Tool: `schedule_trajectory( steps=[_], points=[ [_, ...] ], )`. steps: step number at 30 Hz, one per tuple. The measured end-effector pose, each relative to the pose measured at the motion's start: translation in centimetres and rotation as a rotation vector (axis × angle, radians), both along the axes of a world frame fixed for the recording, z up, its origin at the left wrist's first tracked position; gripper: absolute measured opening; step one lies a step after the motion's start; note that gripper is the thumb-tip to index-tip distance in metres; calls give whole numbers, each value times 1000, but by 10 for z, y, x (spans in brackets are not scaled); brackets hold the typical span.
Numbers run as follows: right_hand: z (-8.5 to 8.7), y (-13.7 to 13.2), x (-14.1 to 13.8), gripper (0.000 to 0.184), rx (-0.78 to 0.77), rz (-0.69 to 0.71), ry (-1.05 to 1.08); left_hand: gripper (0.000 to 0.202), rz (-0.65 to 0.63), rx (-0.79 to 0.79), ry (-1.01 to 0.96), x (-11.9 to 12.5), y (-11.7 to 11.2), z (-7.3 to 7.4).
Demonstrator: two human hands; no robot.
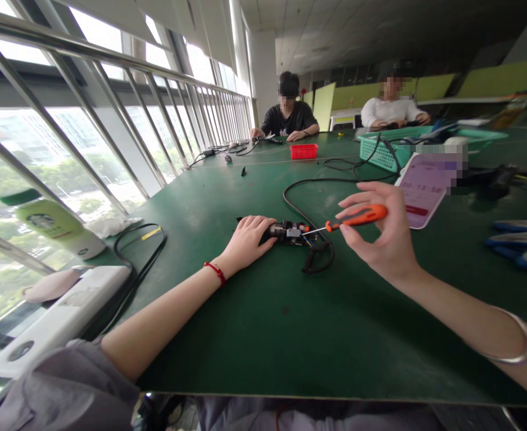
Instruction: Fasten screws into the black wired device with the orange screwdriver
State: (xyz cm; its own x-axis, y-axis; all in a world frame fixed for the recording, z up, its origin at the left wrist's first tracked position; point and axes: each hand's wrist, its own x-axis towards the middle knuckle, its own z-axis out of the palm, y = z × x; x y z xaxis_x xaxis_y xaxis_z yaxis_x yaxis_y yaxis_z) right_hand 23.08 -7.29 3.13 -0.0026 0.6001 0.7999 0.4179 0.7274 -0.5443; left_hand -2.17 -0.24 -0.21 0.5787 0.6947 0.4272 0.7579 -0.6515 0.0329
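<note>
The device (292, 232), black with its inner parts exposed, lies on the green table (254, 335). Coloured wires (310, 240) show at its right end. A looped black cord (319, 268) lies just beside that end.

The left hand (250, 239) is partly closed over the device's left end, fingers on top and thumb along the near side, holding it against the table. The right hand (386, 251), to the right of the device, grips the orange-and-grey handle of the screwdriver (359, 216) between thumb and fingers; the other fingers are spread. The shaft points left and its tip reaches the exposed parts; exact seating cannot be determined.

A black cable (312, 180) curves beyond the device. Farther beyond it is a red box (304, 151). Beyond and right of the device are a green basket (380, 152) and a tilted phone (418, 185) displaying a timer. Gloves (521, 245) lie well to its right; a bottle (57, 224), well to its left. Two people (290, 117) sit beyond the device.
</note>
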Motion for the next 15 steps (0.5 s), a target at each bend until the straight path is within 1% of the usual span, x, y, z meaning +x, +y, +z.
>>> schedule_trajectory(
  steps=[1, 2, 5, 6, 7, 8, 10, 12, 14, 15],
  points=[
    [0, 0, 0, 55, -22, -8, 3, 36, 1, -2, -3, 0, 0, 0],
    [-1, 0, 1, 52, -57, -21, -4, 36, 2, -6, -5, 0, 0, 0],
    [0, -2, 1, 23, -163, -57, -86, 36, 5, -10, -4, 1, -1, 0],
    [0, -3, 0, 16, -180, -58, -108, 36, 6, -10, 0, 1, -1, 1],
    [0, -4, -1, 14, -178, -50, -108, 36, 8, -10, 5, 1, -1, 1],
    [0, -4, -1, 19, -152, -28, -82, 36, 10, -10, 9, 1, -1, 1],
    [0, -2, -2, 41, -87, 22, 2, 36, 12, -10, 13, 1, -1, 1],
    [-1, 0, -2, 55, -55, 22, 51, 35, 14, -9, 14, 1, -1, 2],
    [-1, 1, -1, 55, -77, -17, 44, 36, 13, -6, 14, 1, -1, 2],
    [-1, 0, -1, 49, -102, -39, 30, 36, 13, -5, 14, 1, -1, 2]
  ],
)
